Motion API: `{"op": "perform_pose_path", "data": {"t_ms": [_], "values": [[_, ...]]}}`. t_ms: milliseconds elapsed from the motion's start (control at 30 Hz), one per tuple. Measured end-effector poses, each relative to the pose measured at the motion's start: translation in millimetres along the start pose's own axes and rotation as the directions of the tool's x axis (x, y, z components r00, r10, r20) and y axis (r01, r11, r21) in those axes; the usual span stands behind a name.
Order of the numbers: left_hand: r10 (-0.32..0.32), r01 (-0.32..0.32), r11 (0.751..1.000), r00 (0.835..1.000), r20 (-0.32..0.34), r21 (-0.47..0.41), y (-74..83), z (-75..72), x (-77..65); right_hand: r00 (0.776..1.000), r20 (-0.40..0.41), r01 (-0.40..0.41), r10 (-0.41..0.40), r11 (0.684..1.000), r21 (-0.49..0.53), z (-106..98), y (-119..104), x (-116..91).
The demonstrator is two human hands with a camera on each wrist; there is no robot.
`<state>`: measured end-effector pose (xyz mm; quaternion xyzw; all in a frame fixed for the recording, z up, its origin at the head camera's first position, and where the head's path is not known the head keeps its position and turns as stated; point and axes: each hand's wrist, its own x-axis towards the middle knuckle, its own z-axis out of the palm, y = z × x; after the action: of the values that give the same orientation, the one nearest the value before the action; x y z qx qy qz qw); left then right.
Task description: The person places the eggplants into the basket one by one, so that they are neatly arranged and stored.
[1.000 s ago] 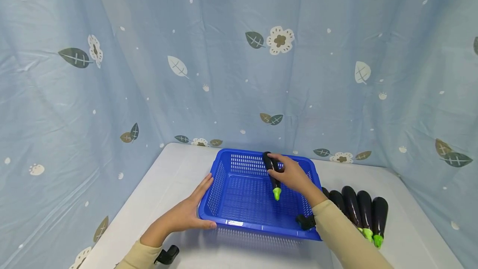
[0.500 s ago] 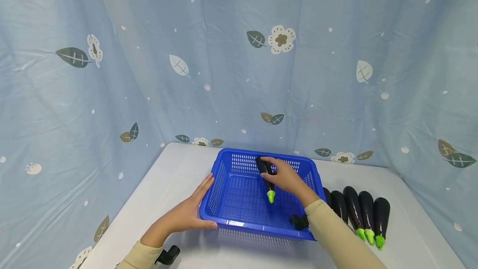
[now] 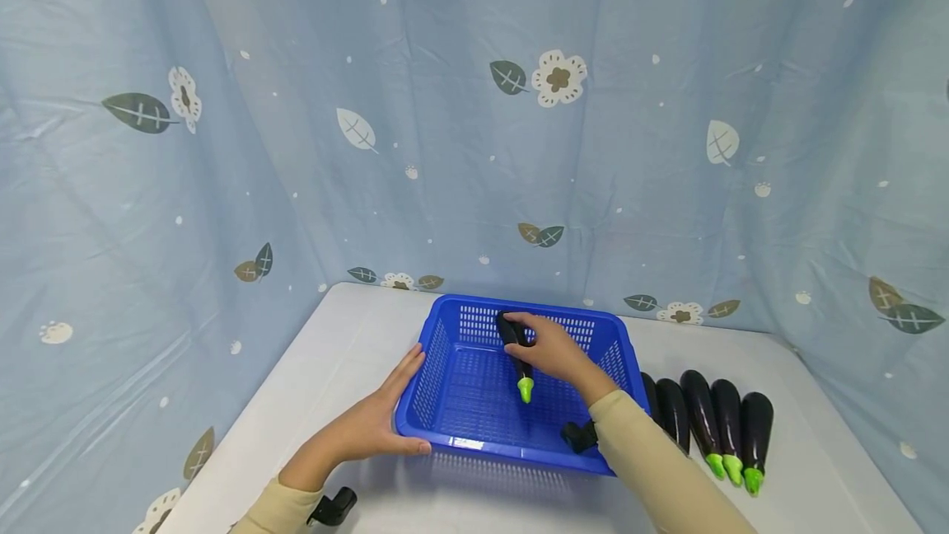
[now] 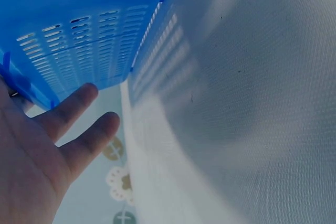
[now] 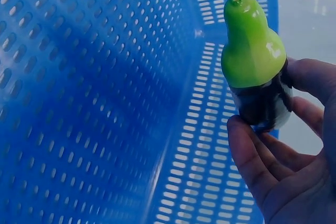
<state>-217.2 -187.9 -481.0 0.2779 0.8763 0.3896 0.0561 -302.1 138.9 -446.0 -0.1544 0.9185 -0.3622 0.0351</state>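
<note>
A blue plastic basket [image 3: 511,451] with slotted walls stands on the white table. My right hand [image 3: 550,348] grips a dark eggplant [image 3: 522,370] above the basket floor, near the back wall. Its bright green stem end points toward me; the right wrist view shows the fingers and thumb around the dark body just below the green cap [image 5: 252,59]. At the basket's left front corner my left hand [image 3: 371,428] rests with extended fingers along the outer left side and the thumb along the front rim. Two straight fingers [image 4: 79,106] show apart from the wall in the left wrist view.
Several more eggplants [image 3: 700,412] lie side by side on the table [image 3: 808,443] right of the basket, green ends toward me. The right forearm passes over the basket's right front corner. A blue leaf-patterned curtain [image 3: 452,138] hangs behind and around the table.
My right hand has carried the eggplant leftward and slightly lower inside the basket. The left hand stays at the basket corner.
</note>
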Motion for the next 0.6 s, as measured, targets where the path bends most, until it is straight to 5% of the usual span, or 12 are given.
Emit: {"op": "perform_pose_path", "data": {"t_ms": [600], "values": [[-0.002,0.002,1.0,1.0,0.003,-0.005,-3.8,0.7,0.8,0.993,0.105,0.054,-0.05,0.998,-0.033,21,-13,15]]}}
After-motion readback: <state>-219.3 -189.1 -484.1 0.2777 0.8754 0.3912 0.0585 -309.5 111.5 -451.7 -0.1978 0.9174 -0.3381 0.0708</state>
